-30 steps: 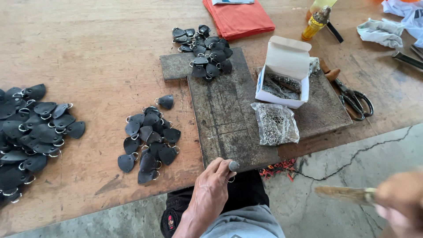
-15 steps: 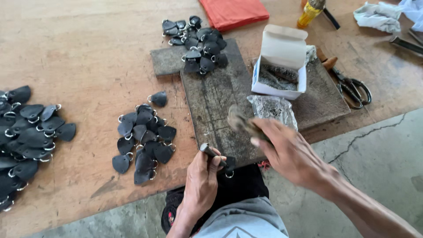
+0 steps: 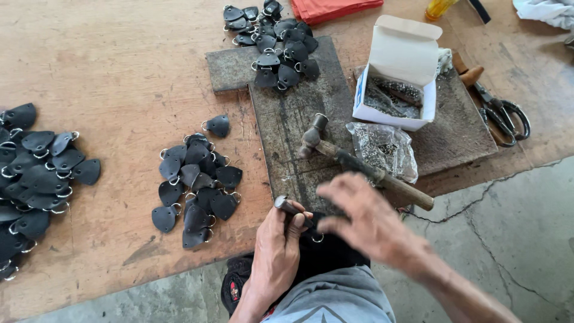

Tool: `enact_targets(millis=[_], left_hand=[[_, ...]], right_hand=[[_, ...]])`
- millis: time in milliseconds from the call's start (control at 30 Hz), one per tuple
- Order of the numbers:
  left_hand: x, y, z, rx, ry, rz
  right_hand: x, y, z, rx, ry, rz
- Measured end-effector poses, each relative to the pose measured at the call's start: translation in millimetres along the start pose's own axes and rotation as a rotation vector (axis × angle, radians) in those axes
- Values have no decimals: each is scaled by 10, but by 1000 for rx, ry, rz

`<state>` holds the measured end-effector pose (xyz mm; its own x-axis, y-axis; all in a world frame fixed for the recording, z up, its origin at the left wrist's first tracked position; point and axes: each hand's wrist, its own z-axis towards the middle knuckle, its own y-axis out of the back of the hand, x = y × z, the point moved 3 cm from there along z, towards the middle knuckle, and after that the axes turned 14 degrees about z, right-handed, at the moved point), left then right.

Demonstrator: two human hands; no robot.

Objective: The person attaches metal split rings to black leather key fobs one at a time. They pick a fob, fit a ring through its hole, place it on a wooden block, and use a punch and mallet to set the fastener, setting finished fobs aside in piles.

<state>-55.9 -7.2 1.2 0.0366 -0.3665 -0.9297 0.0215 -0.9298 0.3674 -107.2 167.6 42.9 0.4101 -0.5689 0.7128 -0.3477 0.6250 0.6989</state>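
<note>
The left hand [image 3: 276,251] is closed tight around a small metal punch [image 3: 289,207], near the front edge of the dark board [image 3: 299,137]. The punch pokes up out of the fist, and its long side leans up and to the left. A small ring [image 3: 317,238] shows just right of the fist. The right hand [image 3: 365,221] is blurry, so I cannot tell if it grips anything. The hammer [image 3: 359,167] lies just past it, head away and to the left, handle back toward the right. The punch could slip or tip if it is hit crooked, and the fingers [image 3: 296,222] close by could get hurt. Black leather tags [image 3: 197,179] sit left of the fist.
</note>
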Motion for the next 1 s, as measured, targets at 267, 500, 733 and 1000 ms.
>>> enact_targets(millis=[267,500,733,1000], left_hand=[[183,-29,-36,59,251,-348],[47,62,30,-2,63,-49],[-169,173,277,-162,-289,613],[-165,123,459,-111,-396,767]], right_hand=[[8,-166,-136,64,-153,239],[-181,-121,-82,-55,-568,702],[-348,-69,-84,-191,-579,817],[-412,35,-12,-195,-544,910]])
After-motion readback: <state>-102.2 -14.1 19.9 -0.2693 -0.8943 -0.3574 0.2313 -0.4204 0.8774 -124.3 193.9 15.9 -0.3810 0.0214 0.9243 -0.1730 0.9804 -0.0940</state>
